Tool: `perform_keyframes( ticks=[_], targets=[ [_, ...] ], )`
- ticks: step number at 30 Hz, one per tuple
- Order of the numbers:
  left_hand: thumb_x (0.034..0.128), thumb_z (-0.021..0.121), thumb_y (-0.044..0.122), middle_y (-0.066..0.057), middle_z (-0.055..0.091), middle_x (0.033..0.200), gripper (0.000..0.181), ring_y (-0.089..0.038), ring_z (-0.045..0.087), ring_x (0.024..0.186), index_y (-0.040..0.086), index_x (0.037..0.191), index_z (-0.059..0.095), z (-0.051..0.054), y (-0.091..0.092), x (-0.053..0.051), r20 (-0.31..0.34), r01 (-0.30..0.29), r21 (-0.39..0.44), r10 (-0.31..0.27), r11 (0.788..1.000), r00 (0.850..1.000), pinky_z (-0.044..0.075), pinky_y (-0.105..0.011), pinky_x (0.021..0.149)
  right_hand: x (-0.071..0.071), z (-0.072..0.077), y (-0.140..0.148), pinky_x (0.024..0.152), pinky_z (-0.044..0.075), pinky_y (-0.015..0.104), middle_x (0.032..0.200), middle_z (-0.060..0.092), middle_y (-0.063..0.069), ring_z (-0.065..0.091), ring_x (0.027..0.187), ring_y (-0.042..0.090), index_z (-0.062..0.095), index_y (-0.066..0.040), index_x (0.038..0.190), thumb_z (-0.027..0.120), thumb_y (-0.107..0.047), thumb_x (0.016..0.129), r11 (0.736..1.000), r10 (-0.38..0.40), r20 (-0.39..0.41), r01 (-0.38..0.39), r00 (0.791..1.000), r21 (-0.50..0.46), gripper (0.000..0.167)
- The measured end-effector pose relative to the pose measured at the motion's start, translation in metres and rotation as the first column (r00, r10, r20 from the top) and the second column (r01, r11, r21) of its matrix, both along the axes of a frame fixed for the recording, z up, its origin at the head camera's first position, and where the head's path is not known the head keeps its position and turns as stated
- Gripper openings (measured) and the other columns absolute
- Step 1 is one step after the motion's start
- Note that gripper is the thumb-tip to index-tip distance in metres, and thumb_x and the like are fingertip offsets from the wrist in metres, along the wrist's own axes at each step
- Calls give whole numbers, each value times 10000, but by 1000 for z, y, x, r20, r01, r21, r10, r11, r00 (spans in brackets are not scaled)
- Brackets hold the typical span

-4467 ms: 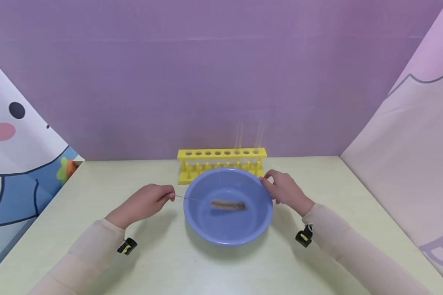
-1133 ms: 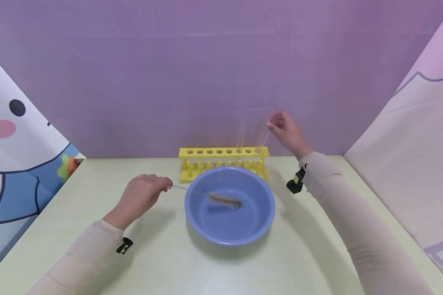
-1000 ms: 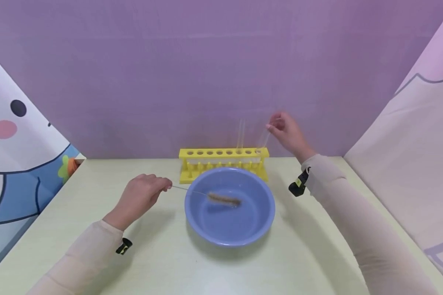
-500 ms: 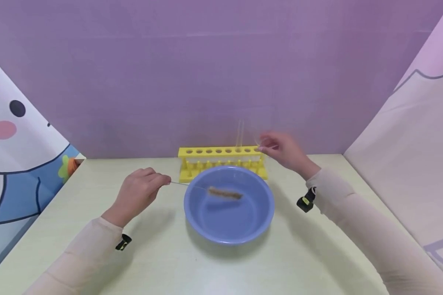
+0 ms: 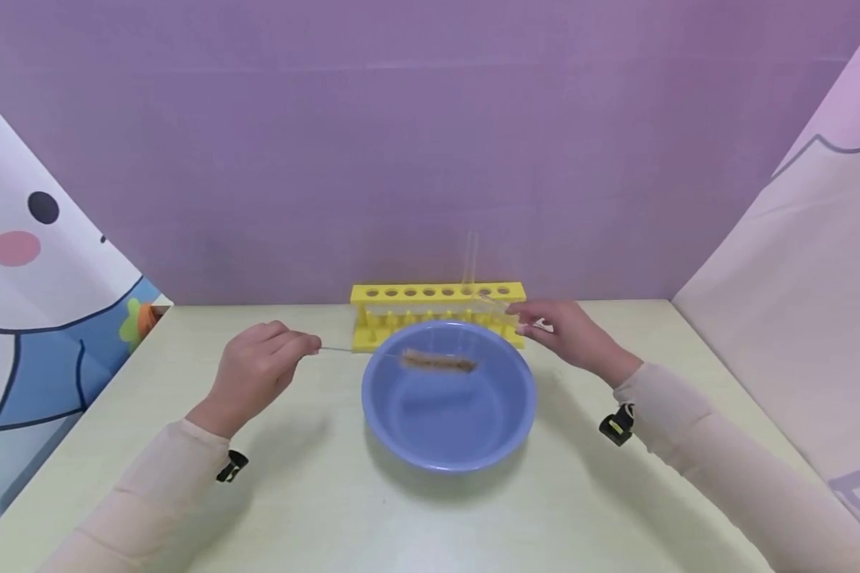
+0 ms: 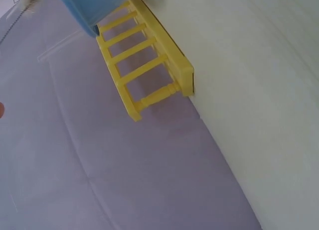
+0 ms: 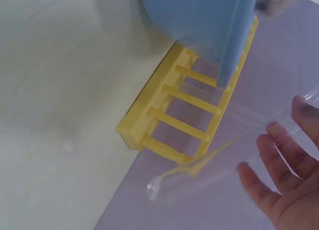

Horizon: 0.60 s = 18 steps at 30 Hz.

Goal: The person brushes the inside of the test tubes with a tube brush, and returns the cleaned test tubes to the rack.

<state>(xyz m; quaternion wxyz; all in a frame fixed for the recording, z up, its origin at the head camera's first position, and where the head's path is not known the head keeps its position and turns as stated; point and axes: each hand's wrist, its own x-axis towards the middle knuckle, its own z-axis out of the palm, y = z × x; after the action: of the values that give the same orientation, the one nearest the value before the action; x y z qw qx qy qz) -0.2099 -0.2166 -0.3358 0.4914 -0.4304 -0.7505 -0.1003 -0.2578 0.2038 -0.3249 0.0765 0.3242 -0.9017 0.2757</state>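
The right hand [image 5: 566,330] has taken a clear tube [image 5: 493,303] out of the yellow rack [image 5: 437,294] and brought it down to the right of centre. About a second ago that tube leaned in the rack's right-end hole; now the hole is vacant, and the tube slants over the basin's far right rim, one end pointing to the upper left. Fingers and thumb pinch it, and the right wrist view shows its rounded, closed end sticking out past the fingers at lower centre.

The left hand [image 5: 261,370], left of centre, pinches the thin wire handle [image 5: 337,348] of a brush. Its bristles [image 5: 439,362] hang over the far half of the blue basin [image 5: 447,422], higher in the frame than a second ago. The left wrist view leaves nearly all of that hand out.

What this means, as I judge it: tube and brush are now both in hand and close together, but the bristles and the tube are apart, so no scrubbing is under way. Neither hand touches the basin; the right one rested on its rim some seconds back. It sits unheld on the bench [image 5: 315,509]. A second tube [image 5: 471,259] stands upright in the rack, untouched.
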Motion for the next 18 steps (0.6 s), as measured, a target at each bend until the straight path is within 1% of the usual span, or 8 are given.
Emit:
perform_keyframes(
  ticks=[1,2,5,9,14,18],
  targets=[
    [963,398,41,-16,678,713,305,-178,578,584,65,833,673,1,-1,1,-11,1,1,-1,1000,1000,458,-314,492,1,-1,1,822,504,460,1093,663,94,633,951,240,616,-68,1220,664,-104,873,1000,-2,-3,2,1000,5,352],
    [974,396,53,-18,679,711,312,-176,581,581,61,831,674,2,-1,1,-19,1,-1,-1,1000,1000,462,-312,492,2,-3,1,817,501,461,1105,658,95,630,962,246,615,-72,1223,663,-99,873,1000,0,-7,0,1000,6,355],
    [975,419,53,-29,681,704,296,-179,592,579,51,825,675,5,-3,4,-34,3,-4,-3,1000,999,473,-314,492,4,-7,2,804,503,453,1098,651,101,627,969,258,609,-63,1224,661,-67,867,1000,18,-24,-18,1000,6,360],
    [966,431,33,-45,681,694,288,-190,598,574,42,811,674,8,-5,5,-58,8,1,-8,1000,998,481,-324,492,7,-13,4,819,500,437,1105,645,109,618,993,265,602,-46,1228,646,-33,870,998,52,-32,-51,998,27,361],
    [960,440,25,-59,680,686,292,-205,597,566,33,780,670,12,-8,6,-83,24,35,-21,999,996,477,-340,484,9,-16,7,850,491,413,1140,640,77,595,1034,249,600,-58,1240,647,-41,871,995,58,-39,-55,998,81,372],
    [957,441,32,-62,676,674,301,-211,592,556,31,760,669,14,-9,7,-98,39,63,-33,997,995,467,-350,473,8,-18,7,866,490,415,1133,642,76,594,1043,250,597,-70,1246,650,-50,872,992,54,-45,-48,998,116,379]
  ],
)
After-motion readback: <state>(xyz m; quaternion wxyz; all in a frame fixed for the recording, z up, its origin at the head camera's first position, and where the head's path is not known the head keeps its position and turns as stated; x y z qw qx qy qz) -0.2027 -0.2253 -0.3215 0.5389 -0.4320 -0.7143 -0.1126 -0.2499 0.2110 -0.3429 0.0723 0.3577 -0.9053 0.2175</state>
